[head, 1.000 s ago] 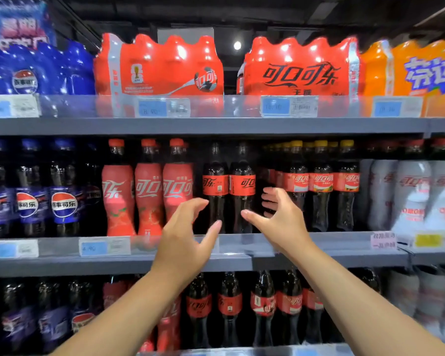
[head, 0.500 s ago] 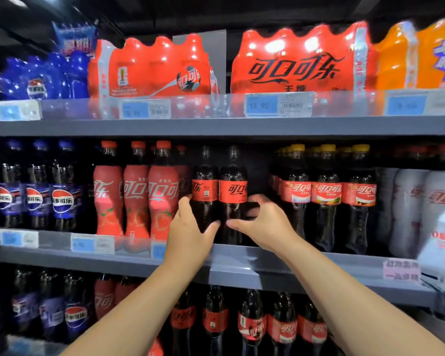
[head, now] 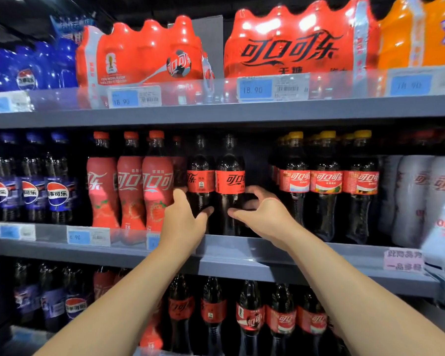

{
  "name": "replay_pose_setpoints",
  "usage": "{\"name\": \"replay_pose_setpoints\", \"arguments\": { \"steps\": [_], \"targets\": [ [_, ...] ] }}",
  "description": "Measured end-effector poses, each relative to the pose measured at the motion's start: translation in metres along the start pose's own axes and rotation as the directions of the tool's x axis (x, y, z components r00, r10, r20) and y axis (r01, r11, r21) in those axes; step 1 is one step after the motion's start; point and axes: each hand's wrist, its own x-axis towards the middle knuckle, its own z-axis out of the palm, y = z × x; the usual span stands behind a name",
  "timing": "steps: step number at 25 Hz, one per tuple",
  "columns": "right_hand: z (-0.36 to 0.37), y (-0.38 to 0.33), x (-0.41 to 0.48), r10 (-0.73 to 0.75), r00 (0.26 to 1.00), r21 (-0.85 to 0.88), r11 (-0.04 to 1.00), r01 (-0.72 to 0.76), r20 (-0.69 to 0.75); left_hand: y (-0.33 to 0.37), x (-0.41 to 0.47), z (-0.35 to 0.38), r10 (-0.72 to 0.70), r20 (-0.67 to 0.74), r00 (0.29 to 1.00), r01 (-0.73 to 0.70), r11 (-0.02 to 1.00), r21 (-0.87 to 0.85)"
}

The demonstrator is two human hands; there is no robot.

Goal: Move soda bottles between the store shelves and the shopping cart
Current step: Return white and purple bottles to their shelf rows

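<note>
Two dark cola bottles with black caps and red labels stand side by side on the middle shelf [head: 254,253]. My left hand [head: 183,222] curls round the lower body of the left bottle [head: 200,179], fingers on its left side and thumb across the front. My right hand [head: 263,217] wraps the right bottle [head: 229,179] below its label, thumb in front and fingers round the right side. Both bottles are upright and still on the shelf. No shopping cart is in view.
Pink-wrapped cola bottles [head: 131,183] stand just left of my left hand, with blue-label Pepsi bottles [head: 31,191] further left. Yellow-cap cola bottles [head: 326,181] and white-wrapped bottles [head: 421,191] stand to the right. Shrink-wrapped multipacks [head: 144,55] fill the top shelf; more cola bottles [head: 249,319] stand below.
Both hands reached forward from in front of the shelf and closed round the two black-cap bottles. The view came closer to the shelf.
</note>
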Motion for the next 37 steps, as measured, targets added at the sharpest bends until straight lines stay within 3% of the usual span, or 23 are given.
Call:
{"name": "replay_pose_setpoints", "arguments": {
  "steps": [8,14,19,25,29,34,37],
  "targets": [
    [-0.001,-0.005,-0.009,-0.007,0.998,-0.03,1.0,0.005,-0.063,-0.01,-0.02,-0.004,0.247,-0.17,0.954,-0.253,0.967,-0.014],
    [0.003,-0.02,-0.022,-0.051,0.986,-0.186,0.982,0.021,-0.16,-0.014,-0.022,-0.005,0.154,-0.125,0.98,-0.168,0.98,-0.109],
    [0.011,-0.027,-0.026,-0.056,0.988,-0.266,0.964,0.017,-0.141,-0.011,-0.024,-0.011,0.156,-0.142,0.977,-0.167,0.983,-0.072],
    [0.005,-0.026,-0.025,-0.007,1.0,-0.223,0.975,0.001,-0.028,-0.015,-0.033,-0.014,0.257,-0.108,0.96,-0.266,0.962,-0.07],
    [0.009,-0.026,-0.032,-0.012,0.994,-0.264,0.964,-0.017,-0.11,-0.019,-0.033,-0.016,0.317,-0.157,0.935,-0.325,0.945,-0.028],
    [0.012,-0.026,-0.039,-0.015,0.988,-0.265,0.964,-0.028,-0.156,-0.016,-0.032,-0.015,0.196,-0.104,0.975,-0.204,0.976,-0.078],
    [0.01,-0.028,-0.053,-0.061,0.98,-0.228,0.973,0.016,-0.19,-0.011,-0.037,-0.017,0.261,-0.181,0.948,-0.268,0.963,-0.011]
  ]
}}
